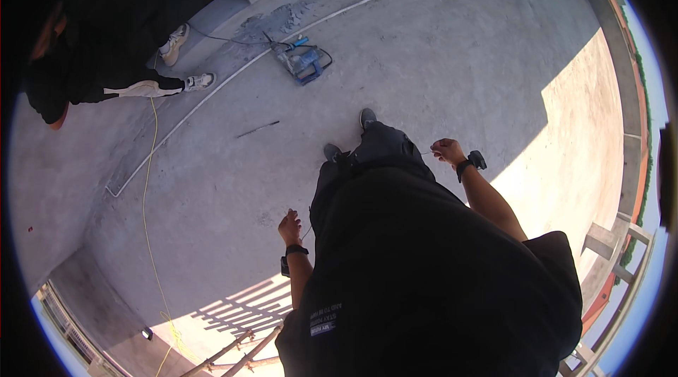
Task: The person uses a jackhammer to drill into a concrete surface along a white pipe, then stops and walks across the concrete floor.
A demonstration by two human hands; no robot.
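Note:
My right hand [448, 152] is held out from my hip with its fingertips pinched. A short length of thin wire [426, 153] shows between those fingers and my trouser leg. Lower down on the other side, my left hand [289, 227] has its fingers curled. Another thin strand [306, 233] runs from it toward my body. My dark shirt covers the middle, so I cannot tell whether the two strands are one piece. Each wrist wears a dark strap with a small black device.
A blue power tool [302, 62] with a cable lies ahead on the concrete floor. Nearer is a thin dark rod [258, 129]. A white pipe [233, 75] and a yellow cord [146, 193] cross the left side. Another person [78, 52] is at far left. Wooden poles [247, 356] lie behind.

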